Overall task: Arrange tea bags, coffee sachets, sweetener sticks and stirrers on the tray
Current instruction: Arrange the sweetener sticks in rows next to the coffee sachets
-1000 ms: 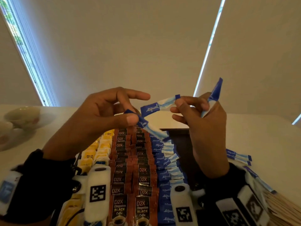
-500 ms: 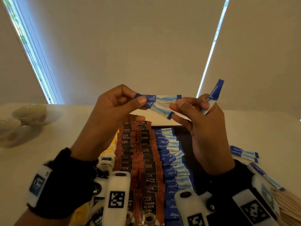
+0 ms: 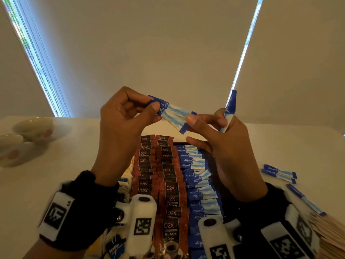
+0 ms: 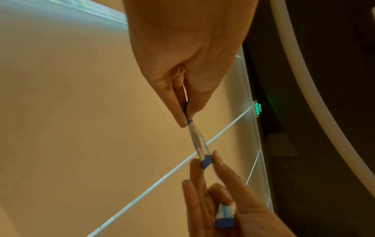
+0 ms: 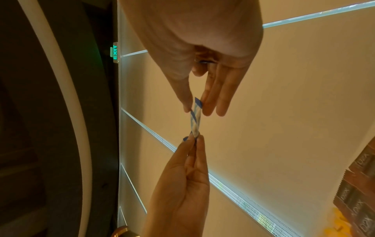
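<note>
Above the tray, two blue-and-white sweetener sticks (image 3: 175, 116) lie side by side between my hands. My left hand (image 3: 154, 105) pinches their dark blue ends; my right hand (image 3: 192, 120) pinches the other ends. The right hand also holds a third stick (image 3: 230, 107) upright in its curled fingers. The left wrist view shows the left pinch (image 4: 187, 121) on the sticks (image 4: 198, 141), and the right wrist view the right pinch (image 5: 194, 105). The dark tray (image 3: 211, 156) below holds rows of coffee sachets (image 3: 168, 184), sweetener sticks (image 3: 196, 184) and yellow tea bags (image 3: 130, 165).
Loose sweetener sticks (image 3: 278, 172) lie on the white table right of the tray, with one more (image 3: 304, 200) nearer me. A stack of wooden stirrers (image 3: 328, 232) lies at the bottom right. Cups on saucers (image 3: 31, 128) stand at the far left.
My left hand lifted a stick from above the tray's row up beside the one in my right hand. Both sticks are now held together between the two hands.
</note>
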Available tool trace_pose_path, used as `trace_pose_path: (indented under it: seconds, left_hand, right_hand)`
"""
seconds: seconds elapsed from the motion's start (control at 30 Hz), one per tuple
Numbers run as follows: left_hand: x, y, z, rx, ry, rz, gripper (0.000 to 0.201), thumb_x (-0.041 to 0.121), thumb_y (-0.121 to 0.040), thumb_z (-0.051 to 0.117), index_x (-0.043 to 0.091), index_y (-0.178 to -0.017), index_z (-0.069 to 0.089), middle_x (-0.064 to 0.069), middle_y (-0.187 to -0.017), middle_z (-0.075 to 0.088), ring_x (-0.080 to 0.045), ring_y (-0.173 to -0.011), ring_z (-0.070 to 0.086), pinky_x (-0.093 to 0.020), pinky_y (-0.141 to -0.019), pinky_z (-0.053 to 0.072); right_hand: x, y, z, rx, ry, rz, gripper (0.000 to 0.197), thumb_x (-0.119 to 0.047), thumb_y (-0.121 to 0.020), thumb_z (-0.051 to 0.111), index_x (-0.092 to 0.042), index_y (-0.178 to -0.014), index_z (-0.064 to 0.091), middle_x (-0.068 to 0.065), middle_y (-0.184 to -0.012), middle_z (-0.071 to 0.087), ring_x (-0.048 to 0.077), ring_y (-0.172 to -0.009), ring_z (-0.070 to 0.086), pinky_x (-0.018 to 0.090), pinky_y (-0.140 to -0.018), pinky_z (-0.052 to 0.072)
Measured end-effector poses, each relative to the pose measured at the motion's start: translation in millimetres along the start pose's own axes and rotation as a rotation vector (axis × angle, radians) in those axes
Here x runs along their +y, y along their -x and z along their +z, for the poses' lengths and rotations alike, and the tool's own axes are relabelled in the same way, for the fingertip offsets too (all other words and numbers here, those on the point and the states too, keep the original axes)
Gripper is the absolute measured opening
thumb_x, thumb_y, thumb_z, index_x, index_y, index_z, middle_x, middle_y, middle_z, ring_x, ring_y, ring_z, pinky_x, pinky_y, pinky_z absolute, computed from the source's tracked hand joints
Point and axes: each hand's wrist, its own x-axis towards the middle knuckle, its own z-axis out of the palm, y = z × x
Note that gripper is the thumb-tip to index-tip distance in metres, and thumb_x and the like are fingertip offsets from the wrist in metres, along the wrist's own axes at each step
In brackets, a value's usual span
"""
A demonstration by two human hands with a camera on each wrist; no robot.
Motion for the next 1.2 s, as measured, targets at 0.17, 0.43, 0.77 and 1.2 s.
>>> trace_pose_path:
  seconds: [0.17, 0.43, 0.77, 1.2]
  left_hand:
    - [-2.7, 0.8, 0.4, 0.016, -0.059, 0.039, 0.013, 0.005, -0.087, 0.064, 0.016, -0.084, 0.056, -0.011, -0.095, 0.068, -0.021, -0.094, 0.069, -0.027, -0.069, 0.058]
    - [-3.1, 2.6, 3.5, -0.039, -0.092, 0.048, 0.018, 0.002, -0.086, 0.064, 0.018, -0.083, 0.055, -0.008, -0.096, 0.067, -0.020, -0.095, 0.068, -0.027, -0.071, 0.058]
    - [6.9, -4.9, -7.1, -0.186, -0.118, -0.018, 0.031, 0.018, -0.078, 0.073, 0.027, -0.101, 0.054, 0.002, -0.101, 0.067, -0.013, -0.098, 0.066, -0.038, -0.085, 0.056]
    - [15.1, -16.4, -27.1, -0.127, -0.120, 0.021, 0.030, 0.036, -0.075, 0.069, 0.033, -0.101, 0.053, 0.013, -0.092, 0.066, -0.012, -0.099, 0.065, -0.042, -0.089, 0.054]
  right_hand:
    - [2.2, 1.0, 1.1, 0.008, 0.064, -0.029, 0.037, -0.003, -0.076, 0.067, -0.012, -0.067, 0.032, 0.006, -0.081, 0.070, 0.017, -0.085, 0.071, 0.021, -0.053, 0.054]
    - [11.6, -1.8, -0.8, 0.071, 0.085, -0.062, 0.037, 0.004, -0.082, 0.062, -0.011, -0.069, 0.031, 0.010, -0.077, 0.067, 0.017, -0.081, 0.072, 0.018, -0.050, 0.052]
    - [-4.4, -12.6, -41.1, 0.097, 0.207, 0.153, 0.036, 0.002, -0.081, 0.063, -0.016, -0.076, 0.033, 0.006, -0.071, 0.068, 0.018, -0.077, 0.071, 0.024, -0.059, 0.057]
    - [31.4, -9.3, -106.7, 0.057, 0.713, 0.863, 0.031, 0.009, -0.074, 0.070, -0.010, -0.070, 0.045, 0.011, -0.080, 0.058, 0.026, -0.086, 0.064, 0.034, -0.069, 0.057]
